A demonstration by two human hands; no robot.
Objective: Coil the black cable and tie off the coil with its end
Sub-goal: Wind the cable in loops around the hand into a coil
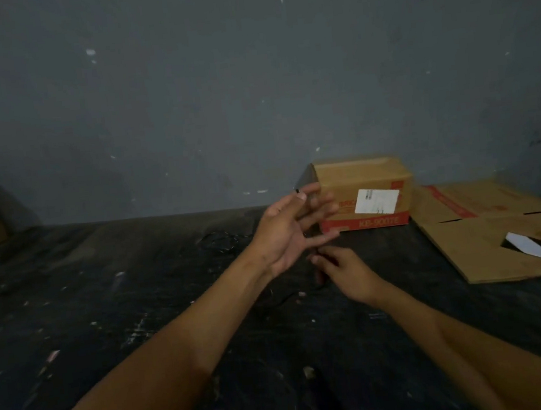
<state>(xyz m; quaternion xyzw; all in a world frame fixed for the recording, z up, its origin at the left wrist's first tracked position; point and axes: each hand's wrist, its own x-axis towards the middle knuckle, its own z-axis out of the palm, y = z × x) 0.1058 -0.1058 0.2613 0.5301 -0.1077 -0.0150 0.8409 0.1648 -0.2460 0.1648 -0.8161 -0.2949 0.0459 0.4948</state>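
Left hand [285, 233] raised above the dark, scuffed table [108, 322], palm turned inward, fingers spread and blurred, thumb tip pressed against a short dark end of the black cable [297, 191] at the top of the hand. Right hand [343, 275] lower and just beside it, near the table surface, fingers curled and pinched around a dark strand that runs down toward the table. Hard to follow against the dark top: a faint loose tangle of cable farther back on the table behind the left hand, and another faint dark curve beneath the left wrist. Closed cardboard box [365, 195] with a white label and red band against the grey wall [248, 73], just behind the hands. Flattened cardboard sheet [486, 235] lying on the table to the right
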